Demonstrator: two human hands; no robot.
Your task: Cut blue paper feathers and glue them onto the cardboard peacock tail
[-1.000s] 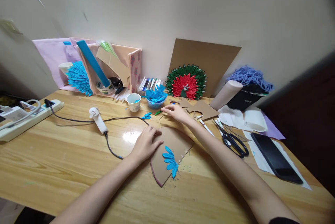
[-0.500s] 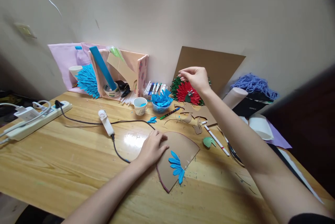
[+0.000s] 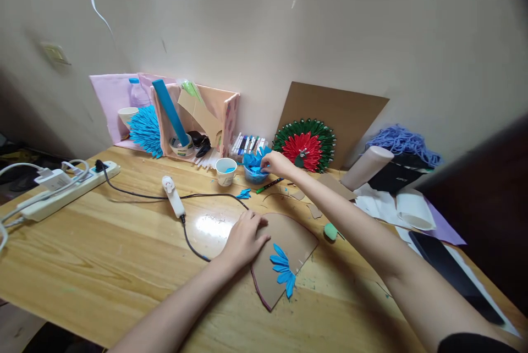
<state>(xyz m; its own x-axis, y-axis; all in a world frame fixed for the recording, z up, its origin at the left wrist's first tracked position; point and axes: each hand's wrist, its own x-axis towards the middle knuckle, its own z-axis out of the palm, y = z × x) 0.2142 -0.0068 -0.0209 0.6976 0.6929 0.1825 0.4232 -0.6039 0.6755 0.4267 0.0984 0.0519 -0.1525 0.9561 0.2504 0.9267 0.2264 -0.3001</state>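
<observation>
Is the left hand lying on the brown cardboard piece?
Yes, the left hand rests flat on the edge of the cardboard piece, while the right hand reaches into the blue bowl.

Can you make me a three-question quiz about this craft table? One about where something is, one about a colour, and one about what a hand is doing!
1. Where is the right hand?
A. at the small bowl of blue paper pieces
B. on the power strip
C. on the dark phone

2. What colour are the petals stuck on the fan-shaped cardboard?
A. red
B. blue
C. yellow

3. What is the left hand doing?
A. holding the glue gun
B. lifted in the air
C. lying flat on the cardboard's left edge

Answers:
1 A, the fingers reach into the blue pieces in the bowl.
2 B, a small fan of blue petals sits near the cardboard's lower edge.
3 C, the palm rests down on the cardboard, while the glue gun lies apart on the table.
</observation>
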